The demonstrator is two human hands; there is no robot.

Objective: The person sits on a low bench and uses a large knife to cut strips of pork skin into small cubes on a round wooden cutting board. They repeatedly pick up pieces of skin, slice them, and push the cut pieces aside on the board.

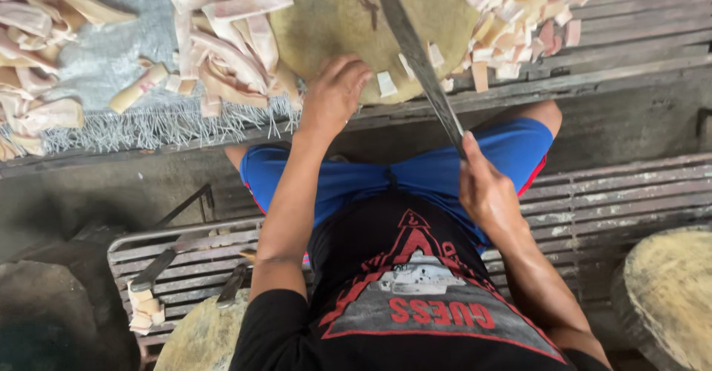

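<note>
The right hand (486,189) grips a long knife (415,52) lying across the round chopping block (334,15); the left hand (334,93) rests on the block's near edge, beside pale strips (230,52).

Just one head-worn cam, looking steeply down over the chest, close on the round chopping block (337,15).

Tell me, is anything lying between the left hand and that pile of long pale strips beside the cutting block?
Nothing visible does. The left hand rests on the round cutting block's near edge, and the pile of strips lies directly beside it. The right hand holds the long knife on the other side.
</note>
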